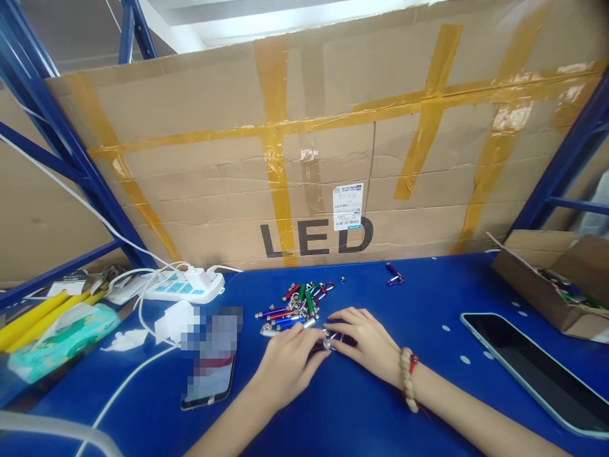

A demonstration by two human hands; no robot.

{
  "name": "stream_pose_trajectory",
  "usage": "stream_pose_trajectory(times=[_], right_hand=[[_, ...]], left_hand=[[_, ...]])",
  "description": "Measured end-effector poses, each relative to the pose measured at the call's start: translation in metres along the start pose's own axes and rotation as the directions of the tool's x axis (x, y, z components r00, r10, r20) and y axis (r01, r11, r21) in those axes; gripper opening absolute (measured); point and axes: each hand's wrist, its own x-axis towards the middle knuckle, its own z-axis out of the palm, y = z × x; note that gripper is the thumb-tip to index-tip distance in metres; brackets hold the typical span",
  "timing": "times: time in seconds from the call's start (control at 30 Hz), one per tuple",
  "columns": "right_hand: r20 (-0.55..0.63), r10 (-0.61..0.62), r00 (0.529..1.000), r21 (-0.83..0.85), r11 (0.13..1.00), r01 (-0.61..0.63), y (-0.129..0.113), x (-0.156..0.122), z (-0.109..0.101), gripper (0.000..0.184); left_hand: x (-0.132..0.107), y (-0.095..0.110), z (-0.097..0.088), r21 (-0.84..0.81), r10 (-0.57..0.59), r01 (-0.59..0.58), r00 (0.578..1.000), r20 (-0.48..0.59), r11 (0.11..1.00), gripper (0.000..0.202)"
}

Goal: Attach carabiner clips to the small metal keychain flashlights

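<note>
Both my hands rest on the blue table near its middle. My left hand and my right hand meet around a small dark keychain flashlight with a silver end, fingers curled on it. Just beyond my fingers lies a pile of several small keychain flashlights in red, green, blue, purple and silver. One purple flashlight lies alone farther back. A beaded bracelet is on my right wrist.
A phone lies left of my hands, with a white charger, cable and power strip behind it. A tablet lies at the right, beside an open cardboard box. A large taped carton marked LED stands behind. Tissue pack at far left.
</note>
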Motion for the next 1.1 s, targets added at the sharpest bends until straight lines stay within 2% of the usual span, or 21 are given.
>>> stream_pose_trajectory(times=[0.13,0.2,0.43,0.53,0.6,0.67,0.73,0.8,0.9,1.0,1.1], right_hand=[[0.002,0.094,0.996,0.038,0.995,-0.094,-0.002,0.0,0.0,0.019],[0.0,0.125,0.992,0.069,0.99,-0.125,-0.001,0.001,0.0,0.019],[0.046,0.183,0.982,0.238,0.953,-0.188,0.004,0.002,0.003,0.021],[0.07,0.18,0.981,0.281,0.94,-0.192,0.005,0.001,0.004,0.019],[0.059,0.155,0.986,0.289,0.943,-0.165,0.004,0.001,0.004,0.013],[0.016,0.143,0.99,0.309,0.94,-0.141,0.003,0.001,0.004,0.016],[-0.043,0.187,0.981,0.331,0.93,-0.163,0.004,0.001,0.003,0.021],[-0.072,0.27,0.96,0.317,0.919,-0.235,0.007,0.001,0.001,0.022],[-0.04,0.349,0.936,0.218,0.918,-0.333,0.013,0.001,-0.001,0.021],[-0.063,0.305,0.95,0.113,0.948,-0.297,0.014,0.002,-0.002,0.024],[-0.094,0.155,0.983,0.045,0.987,-0.151,0.007,0.001,-0.002,0.027]], left_hand=[[0.002,-0.007,-0.004,0.033,-0.079,0.083,0.991,-0.106,0.996,0.018],[0.002,-0.01,-0.006,0.035,-0.093,0.098,0.988,-0.122,0.995,0.017],[-0.001,-0.011,-0.003,0.075,-0.061,0.069,0.993,-0.099,0.995,0.016],[-0.001,-0.013,-0.003,0.066,-0.071,0.074,0.996,-0.052,0.995,0.019],[-0.001,-0.015,-0.004,0.057,-0.071,0.072,0.997,-0.021,0.996,0.019],[0.0,-0.017,-0.005,0.055,-0.062,0.062,0.998,-0.01,0.997,0.019],[0.001,-0.018,-0.006,0.063,-0.054,0.055,0.999,-0.008,0.997,0.018],[0.002,-0.017,-0.007,0.073,-0.047,0.047,0.999,-0.008,0.996,0.018],[0.001,-0.016,-0.006,0.069,-0.054,0.055,0.998,-0.018,0.996,0.017],[0.001,-0.014,-0.005,0.031,-0.101,0.102,0.994,-0.029,0.994,0.017],[0.001,-0.011,-0.005,-0.028,-0.101,0.099,0.992,-0.072,0.995,0.017]])
